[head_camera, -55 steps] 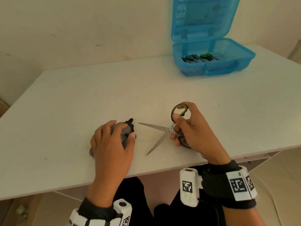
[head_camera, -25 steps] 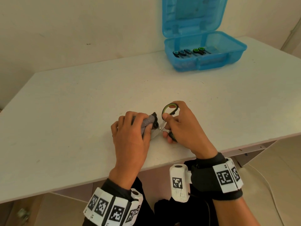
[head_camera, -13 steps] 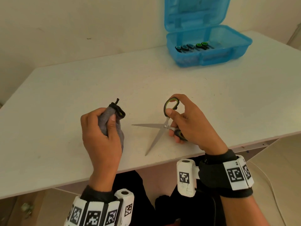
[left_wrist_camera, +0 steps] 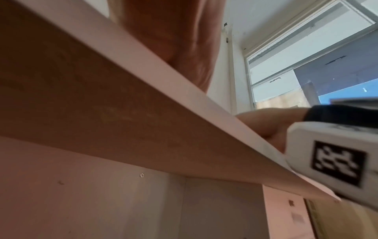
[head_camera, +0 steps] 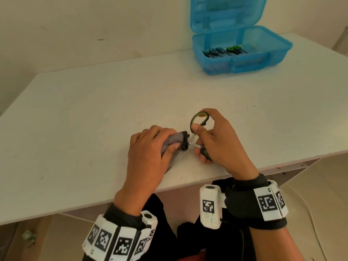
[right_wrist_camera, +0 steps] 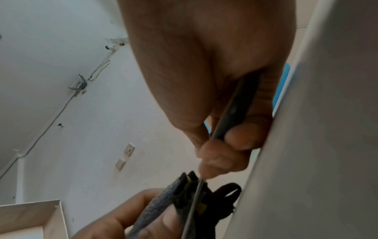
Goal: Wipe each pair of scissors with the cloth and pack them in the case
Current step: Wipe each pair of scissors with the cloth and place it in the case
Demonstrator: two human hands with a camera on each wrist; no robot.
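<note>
Gripping the scissors (head_camera: 197,132) by their handles, the right hand (head_camera: 216,140) points the blades left into the grey cloth (head_camera: 174,141) clamped around them by the left hand (head_camera: 148,155); the case (head_camera: 243,51) stands open, far right on the counter (head_camera: 94,110).

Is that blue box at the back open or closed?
Open. The blue case has its lid standing upright against the wall, and scissor handles show inside.

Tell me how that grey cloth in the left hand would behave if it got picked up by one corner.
Probably floppy: the cloth sits bunched inside the left hand and folds around the scissors blade. Likely light, since curled fingers alone hold it. Its knit-looking surface in the right wrist view suggests it grips rather than slips, and it should not roll.
</note>
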